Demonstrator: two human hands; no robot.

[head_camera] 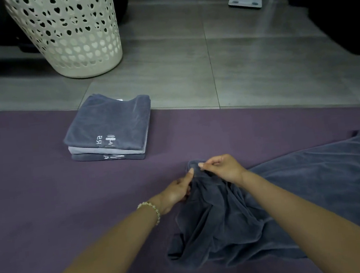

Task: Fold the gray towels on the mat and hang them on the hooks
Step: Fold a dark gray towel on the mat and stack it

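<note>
Mat [49,204]: purple, spread over the tiled floor [255,63]; it carries all the towels in view.
Loose towel [237,218]: dark gray, lying on the mat's right half, bunched near the hands and flatter toward the right edge, where white lettering shows. Its long axis appears to run from the gathered corner near the mat's middle out to the right, past the frame, so its full length cannot be told.
Folded stack [110,132]: three gray towels squared on the mat's far left part, lettering toward the viewer, well apart from the loose one.
Basket [70,32]: cream, perforated, standing on the floor beyond the stack.
Right hand [221,168]: fingers [201,164] pinched on the towel's raised corner.
Left hand [175,191]: fingers closed on the cloth just beside that corner.
Step in hand: probably finding an edge to open this towel for folding.
Next move: likely calls for drawing the hands apart along the hem and laying the cloth flat.
Hooks: not in view; hanging is not yet begun.
</note>
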